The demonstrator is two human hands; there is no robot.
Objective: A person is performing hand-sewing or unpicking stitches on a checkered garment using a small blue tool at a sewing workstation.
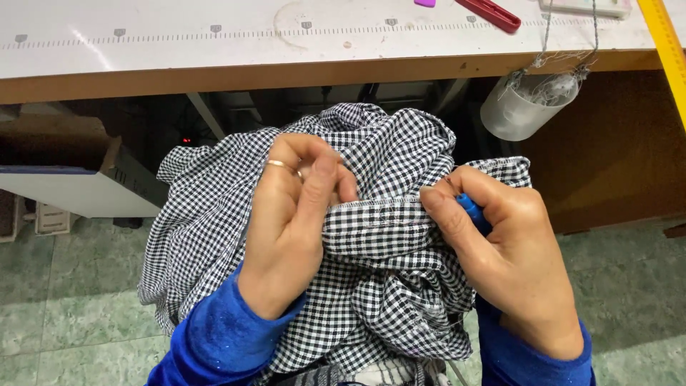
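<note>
A black-and-white checked garment (386,286) lies bunched in my lap. My left hand (289,221), with a ring on one finger, pinches a folded seam of the cloth near its middle. My right hand (511,250) grips the same seam from the right and holds a small blue-handled tool (471,211) against the fabric. The tool's tip is hidden by my fingers. Both sleeves are bright blue.
A white worktable with a wooden edge (286,71) runs across the top, marked like a ruler. On it lie a red tool (493,13) and a yellow measuring tape (668,43). A clear plastic cup of thread scraps (525,107) hangs under the edge. A green tiled floor (78,286) lies below.
</note>
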